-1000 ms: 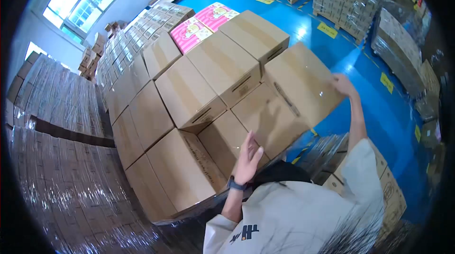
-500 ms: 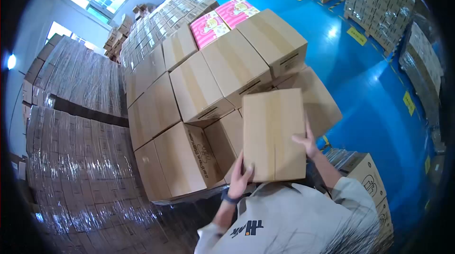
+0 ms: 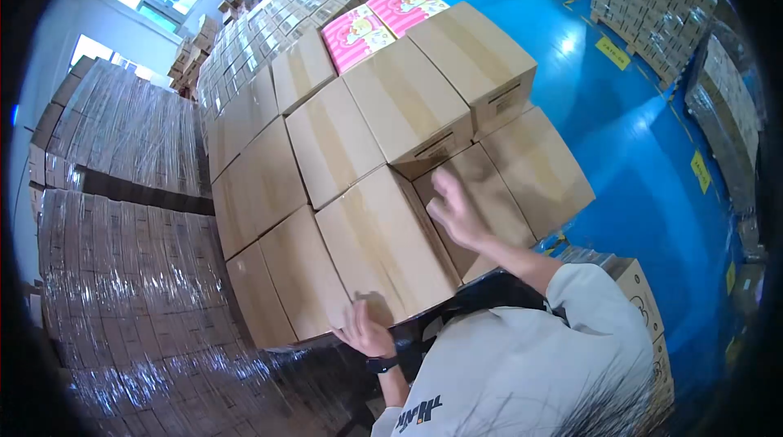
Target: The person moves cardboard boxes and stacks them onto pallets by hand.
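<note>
Tape-striped brown cardboard box seated among matching boxes.
Left hand at its six o'clock edge, fingers spread; right hand at two, blurred, empty, fingers loosely bent; pink patterned packages at twelve.

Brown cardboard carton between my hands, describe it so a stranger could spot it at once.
Beside the glossy blue floor, find the stack of brown cardboard cartons, then its edge nearest your body. There, between your left hand and right hand, lies the tape-striped brown carton. Unlike its left neighbour, its right side drops to lower cartons.
</note>
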`<action>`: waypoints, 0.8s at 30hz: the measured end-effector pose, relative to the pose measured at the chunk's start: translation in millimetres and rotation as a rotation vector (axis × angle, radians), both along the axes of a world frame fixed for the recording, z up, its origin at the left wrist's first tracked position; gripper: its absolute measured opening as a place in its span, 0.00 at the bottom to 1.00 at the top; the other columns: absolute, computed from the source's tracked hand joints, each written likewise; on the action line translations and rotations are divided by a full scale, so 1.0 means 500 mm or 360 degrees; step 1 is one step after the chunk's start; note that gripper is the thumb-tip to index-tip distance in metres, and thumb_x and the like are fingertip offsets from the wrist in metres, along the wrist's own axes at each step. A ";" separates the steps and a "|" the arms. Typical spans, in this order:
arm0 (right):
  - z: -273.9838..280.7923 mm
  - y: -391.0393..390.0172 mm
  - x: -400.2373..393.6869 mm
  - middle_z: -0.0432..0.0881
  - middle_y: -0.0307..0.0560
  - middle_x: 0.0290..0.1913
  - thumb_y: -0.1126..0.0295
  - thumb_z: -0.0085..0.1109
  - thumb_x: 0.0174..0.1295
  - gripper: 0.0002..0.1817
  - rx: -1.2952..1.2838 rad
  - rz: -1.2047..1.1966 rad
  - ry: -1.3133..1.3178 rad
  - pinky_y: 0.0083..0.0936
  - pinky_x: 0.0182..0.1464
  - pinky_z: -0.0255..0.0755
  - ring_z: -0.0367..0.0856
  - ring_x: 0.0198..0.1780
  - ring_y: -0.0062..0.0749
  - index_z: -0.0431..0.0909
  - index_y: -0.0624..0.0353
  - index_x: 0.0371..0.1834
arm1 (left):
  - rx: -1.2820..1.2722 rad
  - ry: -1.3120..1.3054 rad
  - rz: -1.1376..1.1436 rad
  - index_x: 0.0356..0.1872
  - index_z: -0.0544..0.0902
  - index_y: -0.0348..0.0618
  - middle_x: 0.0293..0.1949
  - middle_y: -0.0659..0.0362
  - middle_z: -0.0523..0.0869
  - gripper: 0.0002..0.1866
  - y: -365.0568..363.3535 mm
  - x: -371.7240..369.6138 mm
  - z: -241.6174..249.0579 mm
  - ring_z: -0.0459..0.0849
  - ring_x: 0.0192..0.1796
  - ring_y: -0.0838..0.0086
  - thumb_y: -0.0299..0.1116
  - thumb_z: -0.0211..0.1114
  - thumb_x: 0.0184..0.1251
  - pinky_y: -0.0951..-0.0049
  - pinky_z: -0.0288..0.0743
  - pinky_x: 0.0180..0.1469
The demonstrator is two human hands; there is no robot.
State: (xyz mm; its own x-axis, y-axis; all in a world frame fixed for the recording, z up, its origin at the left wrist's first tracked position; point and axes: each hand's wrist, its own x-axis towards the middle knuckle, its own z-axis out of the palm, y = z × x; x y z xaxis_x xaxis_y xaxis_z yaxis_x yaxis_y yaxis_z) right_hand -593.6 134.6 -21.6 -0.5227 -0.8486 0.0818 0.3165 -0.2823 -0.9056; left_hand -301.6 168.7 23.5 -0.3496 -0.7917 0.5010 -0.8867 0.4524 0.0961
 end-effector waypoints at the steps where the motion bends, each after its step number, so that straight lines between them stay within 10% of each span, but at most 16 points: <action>1: 0.006 0.000 -0.063 0.56 0.51 0.70 0.67 0.61 0.62 0.38 0.0000 -0.0398 0.0342 0.35 0.69 0.53 0.57 0.70 0.38 0.51 0.60 0.72 | 0.0026 0.0111 0.0041 0.48 0.81 0.43 0.49 0.56 0.83 0.18 -0.016 0.002 0.017 0.78 0.59 0.60 0.18 0.52 0.58 0.46 0.50 0.72; 5: 0.035 -0.032 -0.455 0.57 0.59 0.70 0.55 0.64 0.60 0.43 0.0288 -0.1549 0.0662 0.37 0.70 0.52 0.59 0.70 0.43 0.52 0.64 0.71 | 0.0355 0.0199 -0.0168 0.48 0.81 0.43 0.49 0.55 0.82 0.12 -0.029 -0.003 0.012 0.77 0.59 0.61 0.26 0.55 0.65 0.49 0.55 0.70; 10: -0.032 -0.061 -0.701 0.62 0.50 0.69 0.49 0.67 0.52 0.45 0.0745 -0.0400 -0.0011 0.42 0.69 0.54 0.59 0.70 0.45 0.59 0.57 0.70 | 0.0493 0.0467 -0.0365 0.53 0.78 0.41 0.52 0.48 0.79 0.16 -0.025 -0.114 0.096 0.75 0.60 0.54 0.25 0.59 0.63 0.52 0.61 0.66; 14: -0.015 -0.074 -0.635 0.72 0.46 0.61 0.50 0.67 0.51 0.36 0.0651 -0.0884 -0.0318 0.57 0.59 0.64 0.66 0.63 0.46 0.70 0.53 0.62 | 0.0788 0.0658 -0.0638 0.58 0.74 0.38 0.56 0.44 0.76 0.21 -0.047 -0.245 0.145 0.72 0.62 0.51 0.26 0.60 0.63 0.58 0.64 0.65; 21: -0.121 -0.005 -0.617 0.77 0.42 0.47 0.57 0.65 0.54 0.20 0.0143 -0.0982 -0.0462 0.27 0.27 0.75 0.76 0.42 0.28 0.77 0.52 0.48 | 0.1182 0.0842 -0.1059 0.68 0.61 0.35 0.66 0.43 0.67 0.30 -0.154 -0.452 0.107 0.65 0.69 0.57 0.37 0.59 0.69 0.62 0.59 0.69; 24: -0.157 0.070 -0.602 0.79 0.37 0.43 0.65 0.63 0.54 0.19 0.0003 -0.0891 -0.0603 0.22 0.31 0.74 0.78 0.36 0.28 0.77 0.52 0.49 | 0.1958 0.1508 -0.1154 0.72 0.50 0.34 0.71 0.39 0.58 0.40 -0.222 -0.602 0.048 0.59 0.73 0.56 0.41 0.61 0.68 0.63 0.56 0.71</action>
State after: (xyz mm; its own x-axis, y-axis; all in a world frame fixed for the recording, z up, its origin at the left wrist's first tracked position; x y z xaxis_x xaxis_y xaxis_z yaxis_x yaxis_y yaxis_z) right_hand -894.6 169.9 -100.2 -0.8759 -0.4415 -0.1947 0.4186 -0.4948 -0.7615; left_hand -602.8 57.7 47.3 -0.7461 -0.6657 -0.0071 0.0181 -0.0309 0.9994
